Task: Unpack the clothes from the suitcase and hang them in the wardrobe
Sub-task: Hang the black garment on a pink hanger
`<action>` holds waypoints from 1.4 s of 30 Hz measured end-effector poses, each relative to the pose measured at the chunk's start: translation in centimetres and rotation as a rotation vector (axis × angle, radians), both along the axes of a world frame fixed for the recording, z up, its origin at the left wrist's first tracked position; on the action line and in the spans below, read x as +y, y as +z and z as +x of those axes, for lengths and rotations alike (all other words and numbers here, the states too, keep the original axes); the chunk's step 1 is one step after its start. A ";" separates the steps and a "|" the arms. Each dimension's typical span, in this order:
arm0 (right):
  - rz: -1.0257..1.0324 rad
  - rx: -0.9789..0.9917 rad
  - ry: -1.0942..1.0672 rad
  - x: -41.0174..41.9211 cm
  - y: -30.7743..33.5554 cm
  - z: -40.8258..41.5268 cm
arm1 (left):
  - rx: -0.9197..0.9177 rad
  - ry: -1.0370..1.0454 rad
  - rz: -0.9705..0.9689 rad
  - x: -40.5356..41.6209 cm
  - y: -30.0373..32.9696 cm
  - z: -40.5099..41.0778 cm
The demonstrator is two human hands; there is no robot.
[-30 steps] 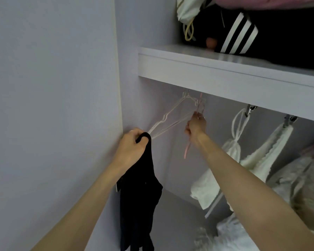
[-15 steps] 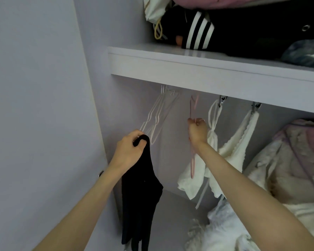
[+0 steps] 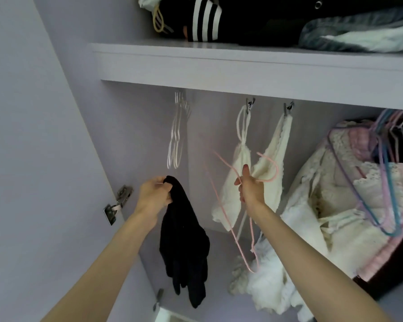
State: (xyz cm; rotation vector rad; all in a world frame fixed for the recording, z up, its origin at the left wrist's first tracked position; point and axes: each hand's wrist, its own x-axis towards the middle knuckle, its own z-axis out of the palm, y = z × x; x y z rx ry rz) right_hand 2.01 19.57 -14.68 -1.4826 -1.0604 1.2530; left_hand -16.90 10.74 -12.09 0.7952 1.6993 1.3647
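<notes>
My left hand (image 3: 154, 195) grips the top of a black garment (image 3: 183, 238), which hangs down limp below it in front of the wardrobe's left wall. My right hand (image 3: 250, 188) holds a thin pink wire hanger (image 3: 237, 238) near its neck; the hook curves out to the right of my fingers and the frame dangles below, free of the rail. Empty white hangers (image 3: 176, 138) hang under the shelf, above my left hand. The rail itself is hidden behind the shelf's front.
Two cream lace garments (image 3: 265, 163) hang on clips behind my right hand. Bulky cream and pink clothes on coloured hangers (image 3: 349, 194) fill the right side. The shelf (image 3: 242, 68) above carries dark folded clothes. A door hinge (image 3: 118, 203) sits at the left.
My right hand has taken the pink hanger off the rail and brought it down and toward me. My left hand still holds the black garment. The view has shifted right.
</notes>
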 end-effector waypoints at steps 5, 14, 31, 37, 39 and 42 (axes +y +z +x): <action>0.016 -0.113 0.018 -2.1 -2.3 2.7 | 0.076 0.031 -0.066 -0.5 -0.5 0.7; -0.003 -0.153 0.030 -4.4 -3.9 6.7 | -0.022 0.019 -0.163 -0.3 -3.9 1.0; -0.045 -0.283 0.198 -6.7 -5.6 8.9 | 0.593 0.001 -0.194 0.4 -5.5 3.3; 0.086 -0.431 0.269 -6.6 -5.0 6.1 | 0.664 -0.106 -0.089 0.6 -4.6 5.5; 0.118 -0.461 0.315 -6.9 -4.5 4.9 | 0.619 -0.136 -0.032 0.5 -3.4 6.6; 0.142 -0.389 0.277 -7.2 -3.6 3.2 | 0.504 -0.214 0.035 -0.1 -1.5 8.1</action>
